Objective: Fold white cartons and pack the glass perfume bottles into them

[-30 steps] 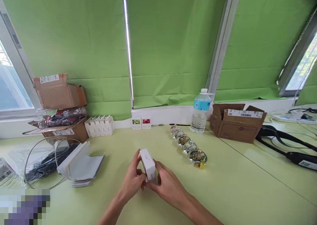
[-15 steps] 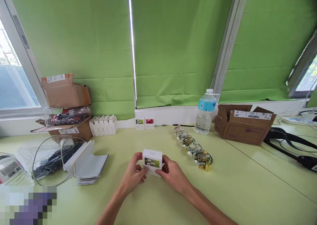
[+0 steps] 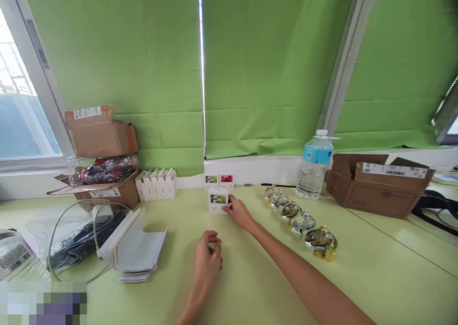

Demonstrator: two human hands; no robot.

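Note:
My right hand (image 3: 239, 211) grips a small white box (image 3: 218, 207) by its right side, thumb in front. The box stands upright and bears a picture of white flowers on green. Just behind it, against the wall, are two similar boxes: a white-flower box (image 3: 211, 180) and a red-picture box (image 3: 226, 181). Nearer to me, my left hand (image 3: 208, 257) hovers over or rests on the table, fingers loosely curled with a gap at the thumb and nothing visible in them.
To the right runs a row of shiny round ornaments (image 3: 302, 222), with a water bottle (image 3: 314, 165) and an open carton (image 3: 379, 191) behind. On the left are several narrow white boxes (image 3: 156, 185), folded white card (image 3: 138, 248), a bagged black item (image 3: 84, 234) and stacked cartons (image 3: 100, 139).
The white box has moved away from me toward the two boxes at the wall, carried by my right hand. My left hand has let go of it and stayed nearer.

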